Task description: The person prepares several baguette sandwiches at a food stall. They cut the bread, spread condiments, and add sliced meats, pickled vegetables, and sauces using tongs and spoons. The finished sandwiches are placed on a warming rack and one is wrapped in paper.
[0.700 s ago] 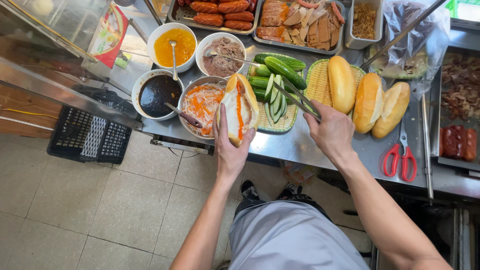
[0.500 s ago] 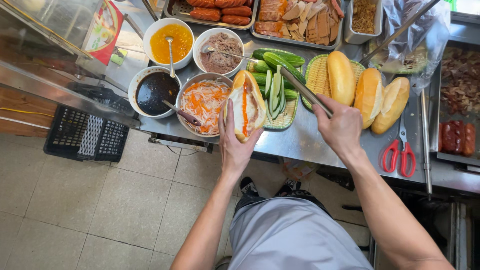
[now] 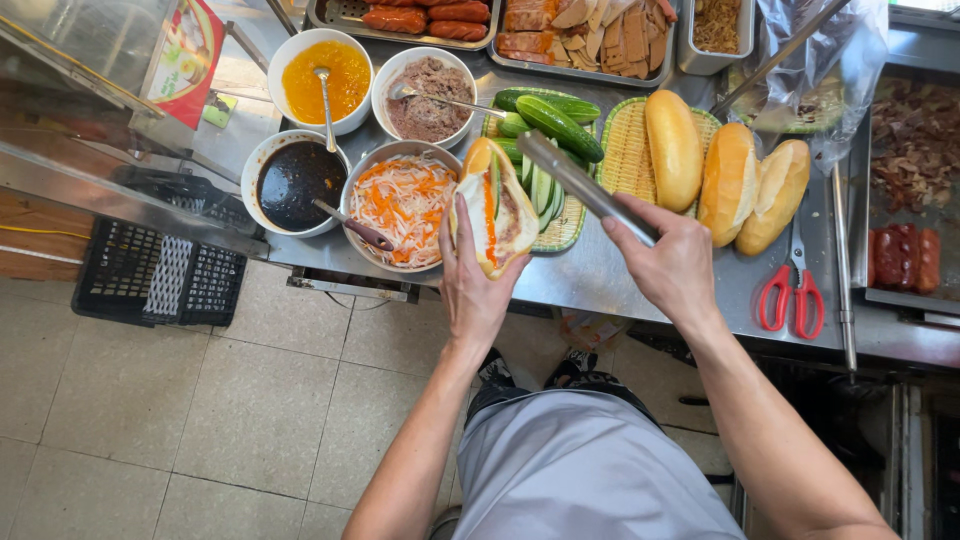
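My left hand (image 3: 470,285) holds a split baguette sandwich (image 3: 490,208) over the front of the steel counter; it is spread with white and red sauce, and a cucumber strip lies inside. My right hand (image 3: 665,262) grips metal tongs (image 3: 580,184), whose tips reach over to the sandwich's opening. Right behind the sandwich is a woven tray of sliced and whole cucumbers (image 3: 548,118). A bowl of shredded carrot and white radish pickle (image 3: 400,205) stands just left of the sandwich.
A dark sauce bowl (image 3: 293,183), an orange sauce bowl (image 3: 320,82) and a brown paste bowl (image 3: 425,98) stand at the left. Three baguettes (image 3: 725,178) lie at the right, beside red scissors (image 3: 790,295). Trays of sausages and sliced meat (image 3: 590,30) line the back. A black crate (image 3: 160,275) sits on the floor.
My right hand brought the tongs from the cucumber tray leftward to the sandwich; a cucumber strip now lies in the bread. My left hand tilted the sandwich slightly.
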